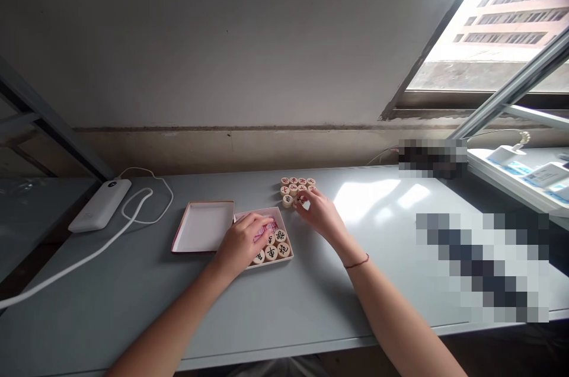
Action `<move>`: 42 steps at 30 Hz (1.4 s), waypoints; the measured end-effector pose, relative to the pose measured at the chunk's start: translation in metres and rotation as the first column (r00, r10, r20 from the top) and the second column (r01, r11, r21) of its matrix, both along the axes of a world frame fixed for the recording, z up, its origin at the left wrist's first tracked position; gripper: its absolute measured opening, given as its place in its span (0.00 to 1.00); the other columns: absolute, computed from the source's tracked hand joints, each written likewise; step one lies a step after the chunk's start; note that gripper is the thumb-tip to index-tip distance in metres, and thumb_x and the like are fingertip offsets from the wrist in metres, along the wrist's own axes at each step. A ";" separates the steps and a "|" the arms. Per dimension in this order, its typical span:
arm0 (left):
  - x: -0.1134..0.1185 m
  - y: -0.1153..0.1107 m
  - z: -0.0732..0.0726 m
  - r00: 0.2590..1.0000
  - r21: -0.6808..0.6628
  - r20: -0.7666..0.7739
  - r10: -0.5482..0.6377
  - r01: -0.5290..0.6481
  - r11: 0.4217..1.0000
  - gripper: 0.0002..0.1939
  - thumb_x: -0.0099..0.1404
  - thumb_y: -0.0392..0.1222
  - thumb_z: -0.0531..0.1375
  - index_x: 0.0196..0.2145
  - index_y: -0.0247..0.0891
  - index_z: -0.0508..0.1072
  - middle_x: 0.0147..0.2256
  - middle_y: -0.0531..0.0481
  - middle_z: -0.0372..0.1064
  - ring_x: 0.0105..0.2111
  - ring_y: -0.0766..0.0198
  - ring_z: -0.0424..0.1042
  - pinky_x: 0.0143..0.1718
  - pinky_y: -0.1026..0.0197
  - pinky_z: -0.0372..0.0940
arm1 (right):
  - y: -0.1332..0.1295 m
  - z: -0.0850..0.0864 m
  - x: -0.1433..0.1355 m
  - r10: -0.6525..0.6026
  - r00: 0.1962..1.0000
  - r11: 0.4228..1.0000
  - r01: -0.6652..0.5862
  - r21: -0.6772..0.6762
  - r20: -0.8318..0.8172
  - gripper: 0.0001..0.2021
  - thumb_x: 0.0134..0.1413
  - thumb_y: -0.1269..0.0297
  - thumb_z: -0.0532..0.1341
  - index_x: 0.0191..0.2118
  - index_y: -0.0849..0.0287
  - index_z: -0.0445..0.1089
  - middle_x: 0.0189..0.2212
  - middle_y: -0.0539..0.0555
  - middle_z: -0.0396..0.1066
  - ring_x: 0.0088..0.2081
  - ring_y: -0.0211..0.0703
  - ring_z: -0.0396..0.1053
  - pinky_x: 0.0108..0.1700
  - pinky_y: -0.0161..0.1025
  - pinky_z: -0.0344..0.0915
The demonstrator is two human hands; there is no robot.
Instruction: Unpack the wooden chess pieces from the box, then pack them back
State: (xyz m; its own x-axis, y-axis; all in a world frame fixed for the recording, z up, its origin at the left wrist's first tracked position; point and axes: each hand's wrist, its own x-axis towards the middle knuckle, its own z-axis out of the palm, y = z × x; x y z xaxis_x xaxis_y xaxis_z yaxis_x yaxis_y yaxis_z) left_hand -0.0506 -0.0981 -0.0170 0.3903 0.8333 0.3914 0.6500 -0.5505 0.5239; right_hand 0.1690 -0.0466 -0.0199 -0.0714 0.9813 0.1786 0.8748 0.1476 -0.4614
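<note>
A shallow box (288,240) of Chinese chess pieces sits on the desk, with several black-lettered pieces (283,249) in its near and right part. My left hand (242,240) lies over the box's left side, fingers stretched and slightly bent above the pieces; what is under the palm is hidden. Beyond the box, red-lettered pieces (293,189) stand close together in rows, with a black-lettered piece (287,201) in front. My right hand (320,211) pinches a Chinese chess piece (300,201) beside that one, at the front of the rows.
The box lid (203,227) lies inside up, left of the box. A white power bank (100,205) with a white cable (98,251) is at the far left. Blurred-out objects (484,270) lie on the right of the grey desk (311,318). A wall is behind.
</note>
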 end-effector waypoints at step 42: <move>-0.002 -0.002 0.011 0.993 -0.032 -0.035 0.116 -0.117 0.993 0.08 0.67 0.46 0.54 0.38 0.41 0.70 0.37 0.51 0.74 0.39 0.60 0.71 0.44 0.57 0.61 | -0.019 0.021 -0.026 0.332 0.822 0.916 -0.398 -0.050 -0.463 0.11 0.59 0.63 0.55 0.39 0.59 0.73 0.29 0.51 0.72 0.23 0.33 0.59 0.25 0.32 0.55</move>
